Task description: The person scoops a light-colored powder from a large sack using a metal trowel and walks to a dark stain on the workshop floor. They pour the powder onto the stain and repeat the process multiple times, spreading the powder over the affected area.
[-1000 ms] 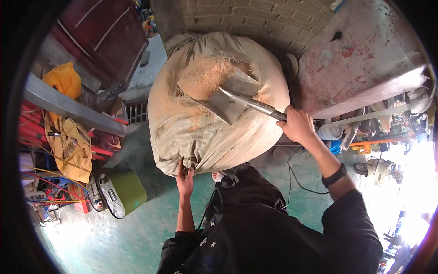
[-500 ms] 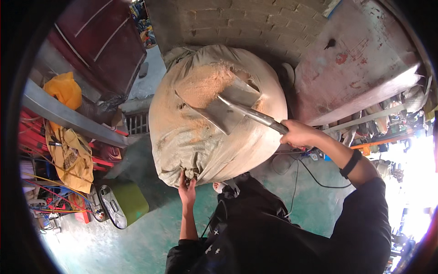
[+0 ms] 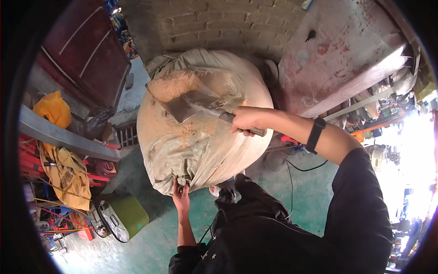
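Note:
A big, bulging pale woven sack (image 3: 228,153) stands in front of me, dusted with tan powder on top. My right hand (image 3: 247,119) is closed around the handle of a metal scoop (image 3: 189,107) over the sack's top. Loose tan, grainy material (image 3: 175,86) is heaped at the front of the scoop's blade and appears to lie on it. At the sack's near edge, my left hand (image 3: 181,197) pinches a bunched knot of the sack's cloth. Its fingertips are partly hidden by the folds.
Behind the sack rises a brick wall (image 3: 219,23). A stained pinkish panel (image 3: 337,59) stands at right, a dark red door (image 3: 82,50) at far left. A green canister (image 3: 125,217) sits on the floor at left, near a yellow cloth (image 3: 68,178). A black cable (image 3: 305,169) trails at right.
My right hand and the scoop have moved left across the sack, and a heap of grainy material now shows at the blade's front. My left hand keeps its hold on the bunched cloth.

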A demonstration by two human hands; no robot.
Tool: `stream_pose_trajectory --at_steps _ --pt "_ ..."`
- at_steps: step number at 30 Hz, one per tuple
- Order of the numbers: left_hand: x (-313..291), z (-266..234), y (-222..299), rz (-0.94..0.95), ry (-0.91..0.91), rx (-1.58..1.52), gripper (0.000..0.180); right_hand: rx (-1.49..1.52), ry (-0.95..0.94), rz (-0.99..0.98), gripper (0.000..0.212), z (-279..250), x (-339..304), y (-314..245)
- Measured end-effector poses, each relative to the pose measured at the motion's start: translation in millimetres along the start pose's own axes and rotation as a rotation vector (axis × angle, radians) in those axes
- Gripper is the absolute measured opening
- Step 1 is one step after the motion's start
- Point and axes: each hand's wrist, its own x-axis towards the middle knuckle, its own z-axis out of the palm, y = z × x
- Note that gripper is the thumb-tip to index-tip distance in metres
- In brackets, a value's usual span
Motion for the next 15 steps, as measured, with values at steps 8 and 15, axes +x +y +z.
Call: stream_pose_trajectory --at_steps 8,15 --pt "-1 4 1 0.008 0.025 -0.093 0.055 -0.187 -0.055 0.069 0.022 28 -12 -13" --pt "-2 1 13 -0.041 0.036 0.049 0.054 -0.453 0.132 -0.151 0.034 34 -66 18"
